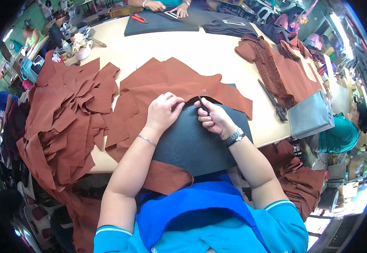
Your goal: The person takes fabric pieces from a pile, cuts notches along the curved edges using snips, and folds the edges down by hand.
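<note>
Reddish-brown fabric (166,80) lies spread across the table and over the far part of a dark board (192,145). My left hand (165,111) is closed, thumb and fingertips pinching the near edge of this fabric. Just to its right, my right hand (215,119) is wrapped round a small dark-handled tool (203,108) whose exact kind I cannot make out. The tool's tip points away from me, beside a curved dark edge at the fabric. A loose brown fabric piece (168,178) lies on the board's near left corner.
A heap of brown fabric pieces (65,114) covers the table's left side. Large scissors (272,98) and a grey metal box (311,114) are at the right. Across the table, a co-worker's hands (166,7) work on a dark board with red-handled cutters (139,18).
</note>
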`<state>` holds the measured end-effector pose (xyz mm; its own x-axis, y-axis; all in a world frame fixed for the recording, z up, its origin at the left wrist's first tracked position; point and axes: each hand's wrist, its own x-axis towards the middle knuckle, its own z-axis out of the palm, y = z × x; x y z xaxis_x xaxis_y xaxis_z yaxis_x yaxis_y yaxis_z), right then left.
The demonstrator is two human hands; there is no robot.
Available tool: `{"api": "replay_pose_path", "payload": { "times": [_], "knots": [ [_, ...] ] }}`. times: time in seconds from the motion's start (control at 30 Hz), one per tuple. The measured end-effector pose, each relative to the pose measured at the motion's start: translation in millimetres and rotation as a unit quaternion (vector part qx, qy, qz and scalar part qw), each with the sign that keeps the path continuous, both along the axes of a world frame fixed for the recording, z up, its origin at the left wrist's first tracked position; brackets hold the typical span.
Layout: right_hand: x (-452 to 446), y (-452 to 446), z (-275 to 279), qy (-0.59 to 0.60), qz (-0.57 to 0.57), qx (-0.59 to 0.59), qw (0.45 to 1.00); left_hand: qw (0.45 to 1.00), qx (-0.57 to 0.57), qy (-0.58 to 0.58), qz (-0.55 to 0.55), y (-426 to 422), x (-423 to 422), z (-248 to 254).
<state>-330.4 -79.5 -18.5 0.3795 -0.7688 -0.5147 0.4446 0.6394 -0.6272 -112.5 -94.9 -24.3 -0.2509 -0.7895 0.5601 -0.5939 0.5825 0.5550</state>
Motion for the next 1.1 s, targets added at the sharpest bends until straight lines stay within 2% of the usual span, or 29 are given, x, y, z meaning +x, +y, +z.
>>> {"api": "replay_pose_path", "payload": {
  "times": [0.27, 0.47, 0.6, 0.77, 0.87, 0.9, 0.97, 1.0, 1.03, 1.07, 1.1],
  "knots": [
    [1, 0, 8, -0.013, 0.028, 0.031, 0.999, 1.000, -0.021, -0.013, 0.003, 0, 0, 0],
    [1, 8, 0, 0.029, 0.008, -0.020, 0.999, 1.000, -0.018, 0.003, -0.002, 0, 0, 0],
    [3, 4, 8, -0.001, 0.024, 0.037, 0.999, 1.000, -0.019, -0.003, -0.004, 0, 0, 0],
    [4, 0, 4, 0.006, 0.024, 0.012, 1.000, 1.000, -0.023, -0.008, -0.003, -1, -1, -1],
    [-4, 18, 10, 0.003, 0.002, -0.023, 1.000, 0.999, 0.043, -0.031, -0.006, 2, 1, 4],
    [-11, 25, 16, 0.031, -0.025, -0.061, 0.997, 0.996, 0.085, -0.006, -0.025, 1, 4, 5],
    [-35, 34, 33, 0.171, -0.102, -0.138, 0.970, 0.982, 0.171, 0.045, -0.064, 0, 10, 4],
    [-59, 32, 29, 0.266, -0.118, -0.177, 0.940, 0.962, 0.252, 0.051, -0.088, 2, 18, 17],
    [-92, 26, 18, 0.358, -0.132, -0.213, 0.899, 0.964, 0.235, 0.007, -0.123, 1, 30, 22],
    [-139, 10, -17, 0.489, -0.155, -0.274, 0.813, 0.955, 0.238, -0.083, -0.155, 0, 46, 33],
    [-184, -4, -49, 0.605, -0.174, -0.331, 0.703, 0.938, 0.237, -0.172, -0.185, 0, 62, 46]
  ]
}}
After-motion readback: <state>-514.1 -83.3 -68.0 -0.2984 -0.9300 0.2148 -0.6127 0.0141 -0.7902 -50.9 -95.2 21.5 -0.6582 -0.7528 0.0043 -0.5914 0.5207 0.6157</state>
